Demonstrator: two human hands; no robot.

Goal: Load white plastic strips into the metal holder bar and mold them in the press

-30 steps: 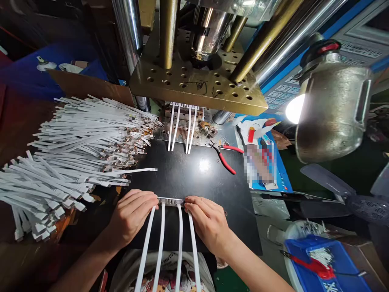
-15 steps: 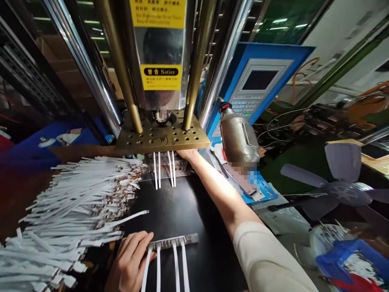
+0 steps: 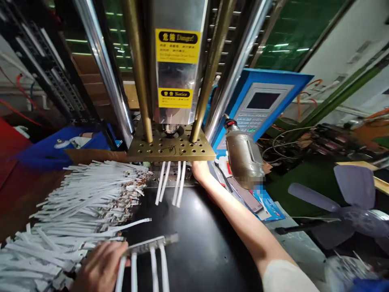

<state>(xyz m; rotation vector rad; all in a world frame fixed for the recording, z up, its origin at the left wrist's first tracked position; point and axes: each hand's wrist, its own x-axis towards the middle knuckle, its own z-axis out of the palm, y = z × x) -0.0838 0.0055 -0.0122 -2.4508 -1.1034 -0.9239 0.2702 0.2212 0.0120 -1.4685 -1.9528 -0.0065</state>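
Note:
At the lower left, my left hand (image 3: 101,263) is closed around the left end of a narrow metal bar fixture (image 3: 146,245). Several white flat cables (image 3: 154,263) hang from the bar toward me; the hand and bar are motion-blurred. My right hand (image 3: 200,171) reaches under the right side of the brass press plate (image 3: 170,153), beside the metal base (image 3: 154,178) below it. The plate hides its fingers. More white cable ends (image 3: 179,190) stick out from under the plate over the black work surface (image 3: 188,239).
A large heap of white cables (image 3: 88,194) lies on the left. Steel and brass columns frame the press. A blue control panel (image 3: 258,105) and a metal cylinder (image 3: 244,158) stand to the right, with a phone (image 3: 247,194) below and a fan (image 3: 352,207) farther right.
My left hand has moved left with the bar and its cables. The cables under the press plate stick out farther and slant more. My view has shifted, showing more of the press above.

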